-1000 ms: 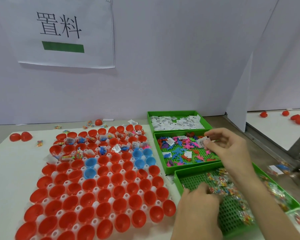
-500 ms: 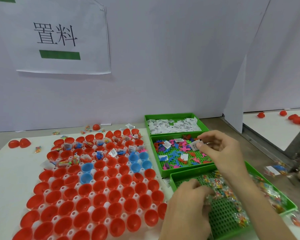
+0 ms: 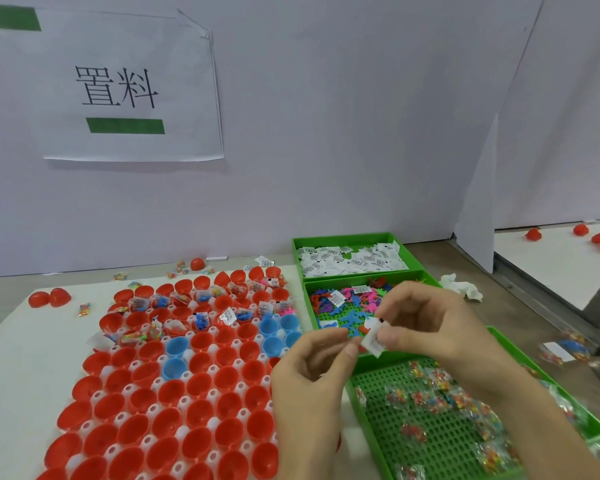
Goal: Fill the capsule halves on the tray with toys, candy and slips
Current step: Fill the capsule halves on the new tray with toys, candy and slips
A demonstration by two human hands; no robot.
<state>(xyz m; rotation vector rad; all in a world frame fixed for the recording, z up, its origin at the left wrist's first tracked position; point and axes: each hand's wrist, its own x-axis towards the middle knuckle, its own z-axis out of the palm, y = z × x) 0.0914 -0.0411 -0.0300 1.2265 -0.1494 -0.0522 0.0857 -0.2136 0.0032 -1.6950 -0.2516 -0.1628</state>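
Observation:
A white tray [image 3: 124, 390] on the table holds many red capsule halves [image 3: 201, 386] and a few blue ones [image 3: 175, 346]. The far rows hold toys, candy and slips; the near rows look empty. To its right stand three green bins: slips [image 3: 347, 235], coloured toys [image 3: 308, 303] and candy packets [image 3: 388, 427]. Above the toy bin's front edge, my right hand [image 3: 430, 323] pinches a white slip [image 3: 374, 337]. My left hand [image 3: 312, 372] has curled fingers, and its thumb and forefinger pinch at the slip's left edge. Its palm side is hidden.
Two loose red halves [image 3: 49, 297] and stray candy packets [image 3: 84, 310] lie left of and behind the tray. A crumpled tissue [image 3: 465, 289] sits right of the bins, with loose packets [image 3: 561, 351] further right. A paper sign [image 3: 125, 88] hangs on the wall behind.
My left hand has lifted out of the candy bin and met my right hand. My right hand has drawn back from the toy bin with the slip. The view has tilted up.

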